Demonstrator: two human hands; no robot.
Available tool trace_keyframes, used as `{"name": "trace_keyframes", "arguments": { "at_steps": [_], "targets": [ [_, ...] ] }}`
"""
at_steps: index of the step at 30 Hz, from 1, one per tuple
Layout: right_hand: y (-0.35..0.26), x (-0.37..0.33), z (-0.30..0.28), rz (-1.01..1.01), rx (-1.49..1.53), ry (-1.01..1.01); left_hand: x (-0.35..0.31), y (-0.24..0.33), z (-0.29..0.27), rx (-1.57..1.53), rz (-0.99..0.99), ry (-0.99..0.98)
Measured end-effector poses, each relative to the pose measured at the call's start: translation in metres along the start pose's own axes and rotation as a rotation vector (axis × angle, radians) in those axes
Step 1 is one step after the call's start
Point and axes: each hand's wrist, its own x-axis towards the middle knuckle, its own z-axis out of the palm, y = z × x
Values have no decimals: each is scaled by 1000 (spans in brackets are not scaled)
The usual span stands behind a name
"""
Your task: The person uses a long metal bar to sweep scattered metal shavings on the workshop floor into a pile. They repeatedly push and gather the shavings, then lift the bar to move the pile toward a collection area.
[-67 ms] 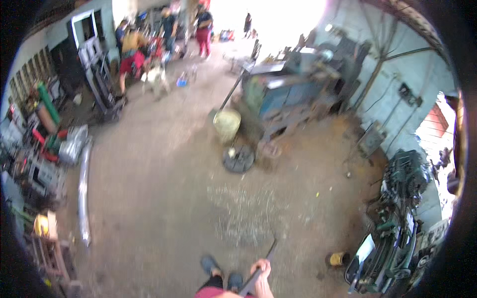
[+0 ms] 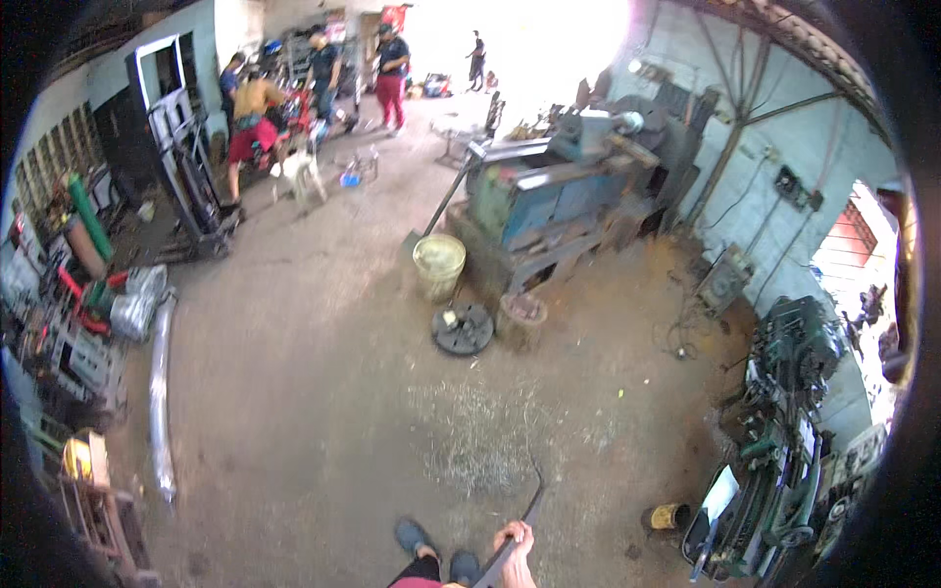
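Note:
My right hand (image 2: 515, 537) is closed around a long dark bar (image 2: 532, 510) at the bottom of the view. Its far part narrows to a thin, bent end, which lies over or close to a patch of pale metal shavings (image 2: 475, 441) on the floor. I cannot tell whether that end touches them. The bar's near end runs down toward my body, out of the picture. My left hand is not in view. My dark shoes (image 2: 414, 535) stand just left of the bar.
Ahead stand a yellowish bucket (image 2: 438, 269), a round dark metal plate (image 2: 463, 330) and a blue-green lathe (image 2: 559, 196). A long silvery tube (image 2: 160, 402) lies left. Machinery (image 2: 784, 441) and a yellow can (image 2: 667, 516) are right. Several people work far back, near a white dog (image 2: 299, 176).
My view has shifted slightly, and the picture is sharper. The closed right hand and the bar stay nearly in place.

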Motion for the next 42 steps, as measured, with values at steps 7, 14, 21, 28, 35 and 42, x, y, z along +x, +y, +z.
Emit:
{"name": "trace_keyframes", "arguments": {
  "at_steps": [7,14,21,28,35,42],
  "targets": [
    [22,36,-26,115,922,-135,7,24,-5,-65,-115,-78],
    [49,55,-10,237,895,124,-32,22,-26,-97,-244,15],
    [68,113,-18,206,993,136,-39,-24,-60,-165,-449,-74],
    [42,168,-27,45,883,42,-22,-79,-77,-56,-341,-191],
    [-34,198,6,110,1164,-403,51,-124,-57,-166,-185,-303],
    [-131,201,54,40,1420,-424,108,-154,-3,-182,-138,-540]
  ]
}}
